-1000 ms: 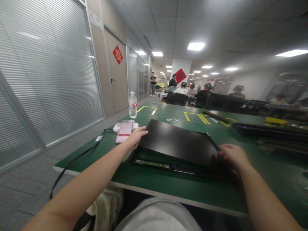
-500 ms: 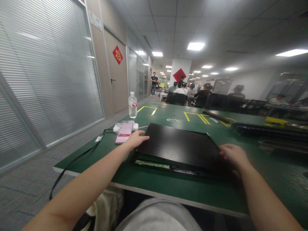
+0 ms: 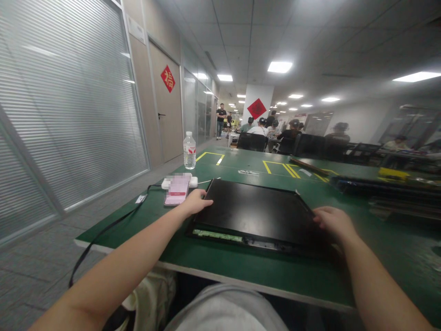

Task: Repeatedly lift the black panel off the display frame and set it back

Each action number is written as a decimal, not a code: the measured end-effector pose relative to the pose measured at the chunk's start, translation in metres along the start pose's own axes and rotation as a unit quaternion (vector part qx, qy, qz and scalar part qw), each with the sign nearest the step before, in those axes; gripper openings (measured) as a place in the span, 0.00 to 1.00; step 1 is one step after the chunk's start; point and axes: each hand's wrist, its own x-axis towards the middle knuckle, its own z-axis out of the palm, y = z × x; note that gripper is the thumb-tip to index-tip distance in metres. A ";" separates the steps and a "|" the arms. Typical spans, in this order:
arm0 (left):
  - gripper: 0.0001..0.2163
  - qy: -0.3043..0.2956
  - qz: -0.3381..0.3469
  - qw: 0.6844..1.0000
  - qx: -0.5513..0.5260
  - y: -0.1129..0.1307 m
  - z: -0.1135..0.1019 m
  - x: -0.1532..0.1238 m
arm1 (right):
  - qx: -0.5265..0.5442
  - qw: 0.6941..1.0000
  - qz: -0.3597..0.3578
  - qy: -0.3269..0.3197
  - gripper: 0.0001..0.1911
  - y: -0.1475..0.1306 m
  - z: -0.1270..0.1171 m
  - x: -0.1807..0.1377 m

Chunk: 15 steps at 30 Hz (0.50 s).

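**As the black panel point(image 3: 255, 209) settles flatter, both hands stay at its sides**

Seen from the head camera, the panel's far-left corner sits lower than a second ago, when that side was tipped up; now it lies nearly level over the dark frame point(image 3: 282, 247), though whether it touches all round cannot be told. More of the green circuit board point(image 3: 217, 235) shows along the panel's near side. The left hand point(image 3: 197, 202) has come down with the left edge and is closed on it, thumb on top. The right hand point(image 3: 335, 224) is where it was, fingers bunched at the panel's right edge; whether they pinch it or only rest there is too blurred to tell. A thin white cable point(image 3: 209, 181) has come into sight just beyond the far-left corner.

Between the panel and the near edge of the table point(image 3: 234, 264) runs a strip of green top. Beyond the panel, more green top reaches to the yellow tape point(image 3: 291, 170). Room on its left is tighter, with the phone point(image 3: 179, 189) near the left hand and the bottle point(image 3: 189, 151) farther back. Well to its right lie dark bars point(image 3: 361, 186).
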 end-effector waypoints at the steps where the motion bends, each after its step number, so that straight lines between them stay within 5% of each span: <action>1: 0.08 0.001 0.003 1.000 0.008 0.000 0.000 0.000 | 0.001 1.000 0.000 0.002 0.13 0.001 0.000 0.001; 15: 0.08 -0.008 0.097 0.994 0.050 -0.009 0.000 0.006 | 0.007 1.000 -0.013 0.016 0.13 0.003 0.002 0.003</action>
